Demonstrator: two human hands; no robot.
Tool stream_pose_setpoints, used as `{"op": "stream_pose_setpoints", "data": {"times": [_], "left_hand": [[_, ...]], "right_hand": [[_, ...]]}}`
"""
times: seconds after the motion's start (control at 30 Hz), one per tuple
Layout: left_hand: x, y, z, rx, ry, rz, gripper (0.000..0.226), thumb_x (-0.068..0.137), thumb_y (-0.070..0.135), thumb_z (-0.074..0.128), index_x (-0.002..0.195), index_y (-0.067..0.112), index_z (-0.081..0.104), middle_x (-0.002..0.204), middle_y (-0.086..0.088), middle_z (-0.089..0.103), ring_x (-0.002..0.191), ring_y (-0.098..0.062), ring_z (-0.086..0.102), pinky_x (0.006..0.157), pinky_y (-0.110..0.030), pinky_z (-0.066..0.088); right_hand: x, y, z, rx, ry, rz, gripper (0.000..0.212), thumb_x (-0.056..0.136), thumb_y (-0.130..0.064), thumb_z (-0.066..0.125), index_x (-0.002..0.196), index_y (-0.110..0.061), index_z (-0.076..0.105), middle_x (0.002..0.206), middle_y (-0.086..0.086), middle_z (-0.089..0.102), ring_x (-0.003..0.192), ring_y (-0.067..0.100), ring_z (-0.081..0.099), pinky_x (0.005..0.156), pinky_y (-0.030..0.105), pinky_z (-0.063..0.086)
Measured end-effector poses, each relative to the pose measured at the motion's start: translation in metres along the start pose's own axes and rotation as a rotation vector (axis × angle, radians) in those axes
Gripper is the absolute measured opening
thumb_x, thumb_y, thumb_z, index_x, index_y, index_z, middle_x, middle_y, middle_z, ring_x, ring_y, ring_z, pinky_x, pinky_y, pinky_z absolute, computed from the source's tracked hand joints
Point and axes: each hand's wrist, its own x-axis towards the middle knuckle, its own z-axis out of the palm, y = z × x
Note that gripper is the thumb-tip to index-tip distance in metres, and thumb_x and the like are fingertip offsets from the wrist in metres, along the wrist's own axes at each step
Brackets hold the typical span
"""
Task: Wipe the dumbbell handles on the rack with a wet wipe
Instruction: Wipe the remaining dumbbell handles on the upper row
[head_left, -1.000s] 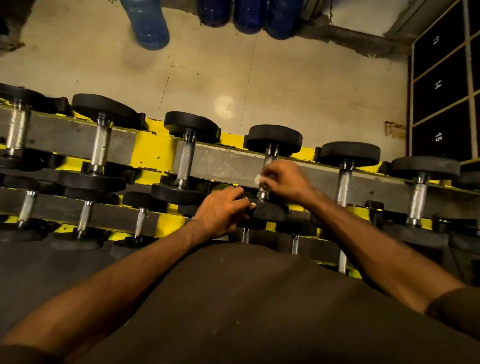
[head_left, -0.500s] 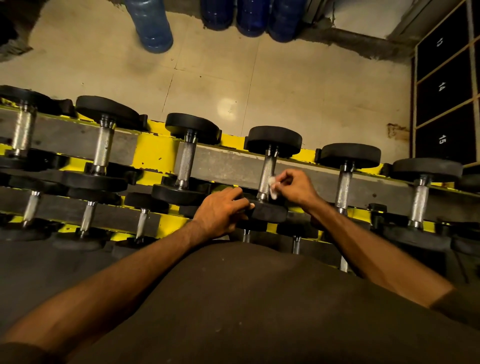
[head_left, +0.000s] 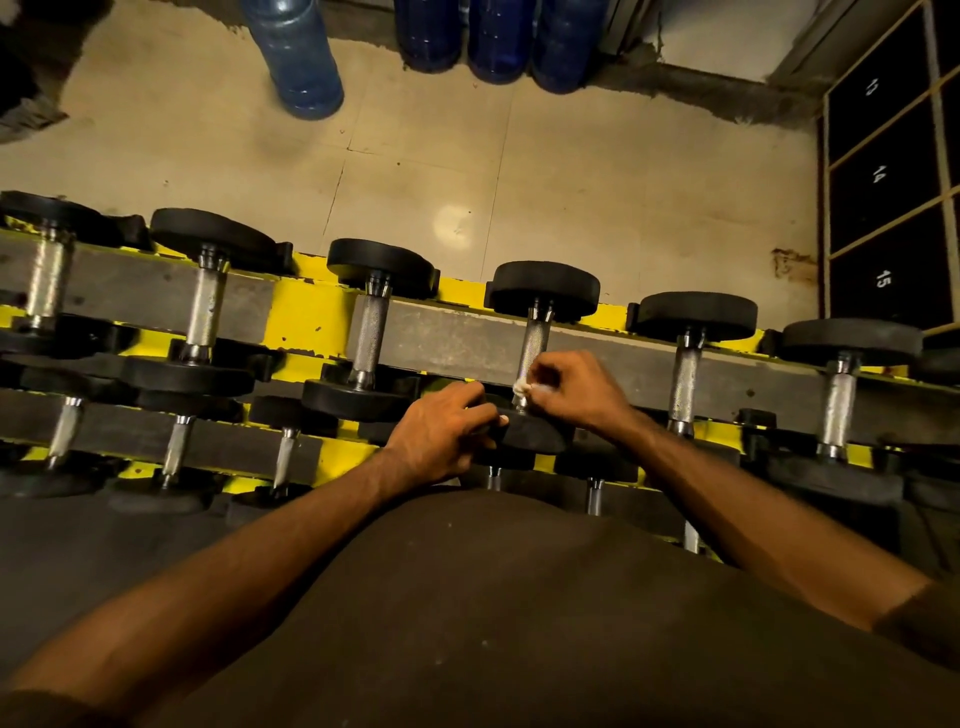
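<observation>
wiping station: the right hand (head_left: 576, 395) holds a small crumpled white wet wipe (head_left: 522, 387) against the knurled steel dumbbell handle (head_left: 535, 340) of the fourth dumbbell from the left on the upper tier.
wipe location: at the right fingertips, touching the near end of that handle, just above the black round rubber near head (head_left: 537, 434).
handle location: lying across the grey and yellow steel rack (head_left: 301, 322), one head on the far side of the rail, the other toward the person.
work done: cannot tell from the surfaces; no handle shows a wet or cleaned mark. judged mid-task.
work left: judged, the bare length of this handle beyond the wipe, the neighbouring handle to the right (head_left: 684, 379), and the thin lower-tier handles (head_left: 176, 449); no hand touches these.
right hand pose: forearm in from the right, knuckles up; thumb and fingertips drawn together, pinching the wipe against the bar.
left hand pose: the left hand (head_left: 441, 436) lies palm down on the near head; fingers curled close together over its edge, gripping it, judged to steady the dumbbell.
hidden: how far the wipe wraps round the bar.
</observation>
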Motion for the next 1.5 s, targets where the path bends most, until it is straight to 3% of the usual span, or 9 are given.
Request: {"op": "stream_pose_setpoints", "data": {"times": [0.13,0.33,0.53,0.63,0.7,0.9,1.03,1.23,1.5], "left_hand": [[0.001,0.001,0.001,-0.012,0.006,-0.008,0.037,0.074,0.025,0.084,0.102,0.015,0.062,0.098,-0.009,0.058,0.083,-0.023,0.057,0.056,-0.036,0.054],[0.002,0.002,-0.001,-0.021,0.02,0.004,0.033,0.077,0.025,0.082,0.101,0.017,0.059,0.096,-0.008,0.057,0.081,-0.023,0.056,0.054,-0.035,0.053],[0.0,0.002,-0.002,-0.013,0.009,-0.015,0.032,0.078,0.025,0.082,0.101,0.015,0.063,0.097,-0.008,0.057,0.082,-0.022,0.056,0.055,-0.037,0.055],[0.001,0.002,-0.002,-0.017,0.001,-0.002,0.034,0.077,0.025,0.083,0.103,0.015,0.064,0.098,-0.009,0.059,0.082,-0.023,0.057,0.056,-0.037,0.055],[0.002,0.003,-0.002,-0.011,-0.006,0.006,0.034,0.078,0.026,0.082,0.104,0.015,0.064,0.099,-0.009,0.059,0.083,-0.023,0.058,0.057,-0.037,0.056],[-0.001,0.003,-0.004,-0.002,-0.01,-0.036,0.034,0.079,0.028,0.078,0.107,0.014,0.065,0.103,-0.01,0.059,0.087,-0.023,0.059,0.06,-0.039,0.058],[0.0,0.004,-0.005,-0.002,-0.035,-0.04,0.038,0.075,0.025,0.085,0.106,0.013,0.066,0.103,-0.011,0.061,0.087,-0.025,0.061,0.062,-0.039,0.059],[-0.002,0.008,-0.006,-0.01,-0.03,-0.058,0.039,0.074,0.024,0.084,0.108,0.013,0.067,0.106,-0.012,0.062,0.089,-0.026,0.063,0.064,-0.04,0.06],[0.0,0.008,-0.007,-0.017,-0.035,-0.058,0.04,0.073,0.023,0.086,0.107,0.015,0.066,0.104,-0.01,0.061,0.088,-0.025,0.061,0.063,-0.039,0.059]], "right_hand": [[0.021,-0.021,-0.007,-0.152,0.288,-0.005,0.016,0.092,-0.033,0.067,0.097,-0.019,0.073,0.092,-0.001,0.059,0.08,0.012,0.054,0.065,0.028,0.048],[0.019,-0.063,-0.014,-0.681,-0.28,-0.231,0.019,0.093,-0.03,0.064,0.102,-0.014,0.07,0.103,0.004,0.062,0.087,0.017,0.055,0.067,0.03,0.042],[0.043,-0.074,-0.011,-0.879,-0.054,-0.051,0.027,0.091,-0.023,0.068,0.115,-0.011,0.068,0.115,0.011,0.06,0.108,0.028,0.056,0.082,0.043,0.05],[0.038,-0.076,0.005,-0.95,-0.231,-0.22,0.023,0.094,-0.029,0.063,0.11,-0.013,0.067,0.112,0.009,0.063,0.107,0.027,0.057,0.084,0.043,0.049],[0.037,-0.069,0.001,-0.857,-0.26,-0.235,0.017,0.094,-0.028,0.063,0.103,-0.014,0.068,0.105,0.007,0.065,0.099,0.025,0.061,0.078,0.037,0.048],[0.019,-0.03,-0.017,-0.24,0.267,0.013,0.008,0.095,-0.029,0.062,0.097,-0.022,0.063,0.086,-0.006,0.056,0.074,0.01,0.051,0.056,0.02,0.033],[-0.001,-0.022,0.001,-0.088,0.107,0.076,0.013,0.092,-0.034,0.065,0.085,-0.028,0.055,0.077,-0.01,0.058,0.069,0.009,0.056,0.056,0.024,0.043],[0.03,-0.025,-0.003,0.289,0.546,0.394,0.011,0.09,-0.015,0.07,0.085,-0.019,0.061,0.081,-0.004,0.061,0.071,0.007,0.055,0.059,0.021,0.046],[0.009,-0.005,-0.01,0.463,0.014,0.505,0.014,0.083,0.0,0.072,0.073,-0.007,0.067,0.086,0.012,0.071,0.085,0.021,0.07,0.074,0.034,0.061]]}}
